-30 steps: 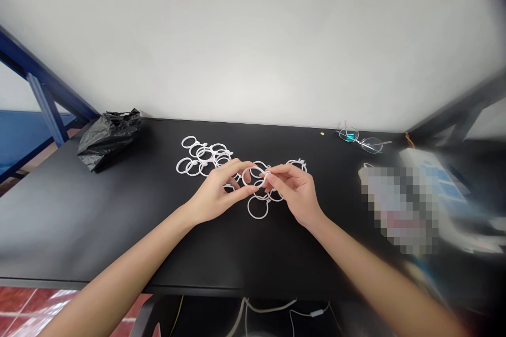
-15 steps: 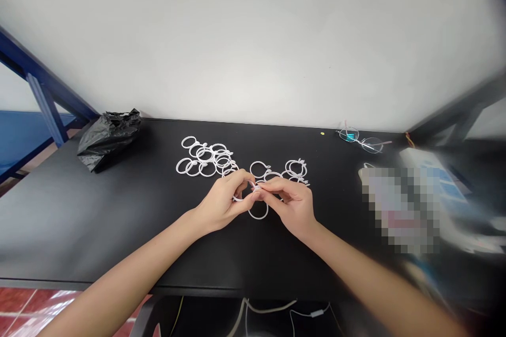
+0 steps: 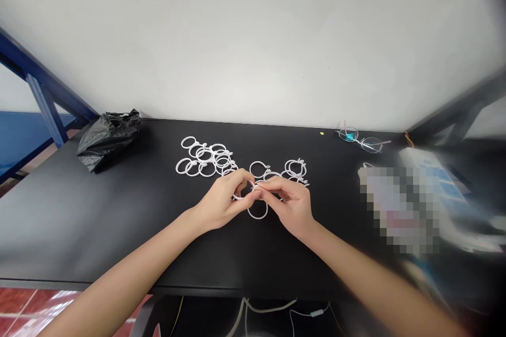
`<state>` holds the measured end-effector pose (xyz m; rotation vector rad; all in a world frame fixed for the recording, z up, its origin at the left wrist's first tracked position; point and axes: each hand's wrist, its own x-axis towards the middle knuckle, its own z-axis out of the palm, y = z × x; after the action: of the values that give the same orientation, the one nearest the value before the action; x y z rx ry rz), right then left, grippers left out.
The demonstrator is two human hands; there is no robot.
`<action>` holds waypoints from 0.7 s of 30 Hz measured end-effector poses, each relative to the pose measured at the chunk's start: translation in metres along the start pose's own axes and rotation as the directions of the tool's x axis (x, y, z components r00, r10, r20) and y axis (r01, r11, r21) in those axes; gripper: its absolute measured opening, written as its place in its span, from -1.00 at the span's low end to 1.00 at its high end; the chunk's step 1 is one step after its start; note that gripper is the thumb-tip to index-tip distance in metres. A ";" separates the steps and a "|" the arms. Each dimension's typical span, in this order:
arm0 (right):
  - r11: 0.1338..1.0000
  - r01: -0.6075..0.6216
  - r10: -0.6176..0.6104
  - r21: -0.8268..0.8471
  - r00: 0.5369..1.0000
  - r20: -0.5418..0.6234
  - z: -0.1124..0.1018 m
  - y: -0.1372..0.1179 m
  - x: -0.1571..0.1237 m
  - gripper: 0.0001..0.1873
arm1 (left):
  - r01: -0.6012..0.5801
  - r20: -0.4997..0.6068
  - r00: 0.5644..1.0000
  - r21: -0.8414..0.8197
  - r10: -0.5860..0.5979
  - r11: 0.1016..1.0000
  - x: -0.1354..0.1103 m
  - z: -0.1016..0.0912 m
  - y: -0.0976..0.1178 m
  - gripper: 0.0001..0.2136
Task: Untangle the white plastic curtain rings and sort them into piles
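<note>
Above the middle of the black table, my left hand [image 3: 229,197] and my right hand [image 3: 286,200] meet fingertip to fingertip. Pinched between thumb and fingers of both is a thin white ring [image 3: 237,198], mostly covered by my fingers. Its small clasp end is hidden at the fingertips. Just below them shows another white ring [image 3: 258,218]; whether it is linked to the held one I cannot tell. Behind my left hand lies a cluster of several white rings [image 3: 206,162], some overlapping. More white rings [image 3: 295,168] with little clasp ends lie behind my right hand.
A crumpled black plastic bag [image 3: 108,139] sits at the back left of the table [image 3: 118,221]. Eyeglasses [image 3: 370,145] rest at the back right. Nearer on the right are a blurred-out item [image 3: 399,210] and a white-and-blue box [image 3: 435,174]. Cables [image 3: 269,309] hang below the front edge.
</note>
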<state>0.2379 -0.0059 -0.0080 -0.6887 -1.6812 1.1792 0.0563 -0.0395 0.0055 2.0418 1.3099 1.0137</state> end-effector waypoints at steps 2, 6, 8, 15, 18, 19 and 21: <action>1.000 0.015 -0.015 -0.020 1.000 0.016 0.001 0.000 0.001 -0.92 | -0.011 0.008 1.000 0.031 0.011 0.999 0.000 -0.002 -0.001 -0.82; 0.946 0.183 -0.180 -0.266 0.983 0.037 -0.002 0.002 0.004 -0.84 | -0.004 -0.077 0.997 0.269 0.025 0.963 0.002 -0.009 -0.007 -0.81; 0.852 0.281 -0.268 -0.443 0.959 0.094 -0.006 0.007 0.006 -0.83 | 0.014 -0.139 0.989 0.441 0.053 0.897 0.005 -0.014 -0.013 -0.79; 0.568 0.364 -0.141 -0.738 0.927 0.349 -0.012 0.013 0.009 -0.76 | 0.013 -0.128 0.987 0.654 0.094 0.756 0.007 -0.022 -0.026 -0.72; 0.529 0.362 -0.083 -0.768 0.922 0.378 -0.011 0.010 0.009 -0.75 | 0.017 -0.102 0.992 0.674 0.071 0.739 0.006 -0.019 -0.027 -0.72; 0.525 0.363 -0.078 -0.770 0.921 0.381 -0.011 0.009 0.009 -0.76 | 0.019 -0.096 0.993 0.678 0.062 0.735 0.006 -0.019 -0.028 -0.72; 0.523 0.364 -0.082 -0.771 0.921 0.380 -0.011 0.007 0.010 -0.78 | 0.025 -0.087 0.995 0.681 0.047 0.732 0.006 -0.017 -0.029 -0.72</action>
<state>0.2433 0.0096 -0.0097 -0.8286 -2.5379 0.1981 0.0286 -0.0221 -0.0034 2.5435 1.9429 0.6835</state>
